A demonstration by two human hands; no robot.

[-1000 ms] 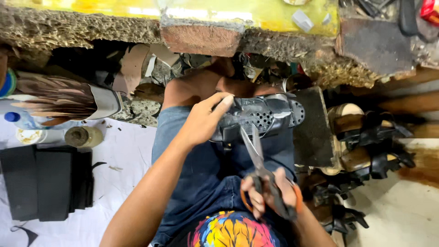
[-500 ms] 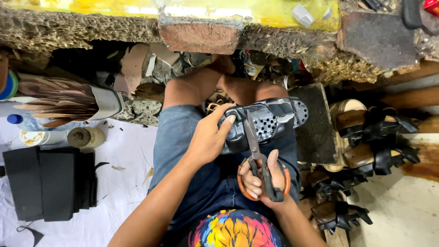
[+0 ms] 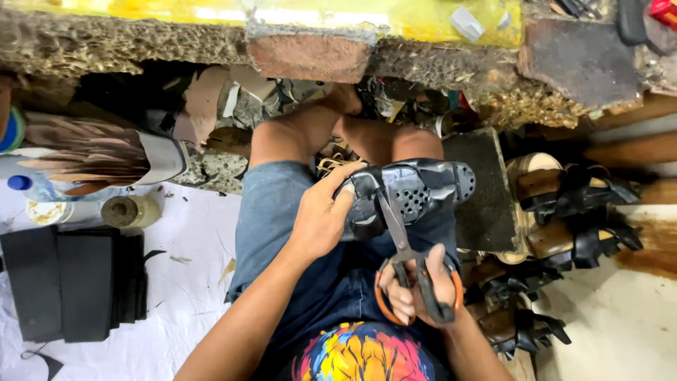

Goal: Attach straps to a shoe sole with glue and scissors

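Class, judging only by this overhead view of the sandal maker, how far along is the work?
Done: several strapped sandals already lie stacked beside the right leg. In hand: the left hand steadies a black perforated sandal upper on the lap while the right hand works orange-handled scissors along its edge. Left: black sheet material lies uncut on the white floor covering.

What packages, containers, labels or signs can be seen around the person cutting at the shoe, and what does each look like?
Plastic bottle: far left, lying on its side, clear with a blue cap.
Small tub: below the bottle, round, open, whitish with yellowish residue.
Glue jar: right of the tub, round, grimy olive-brown.
No labels, signs or screens show clearly.
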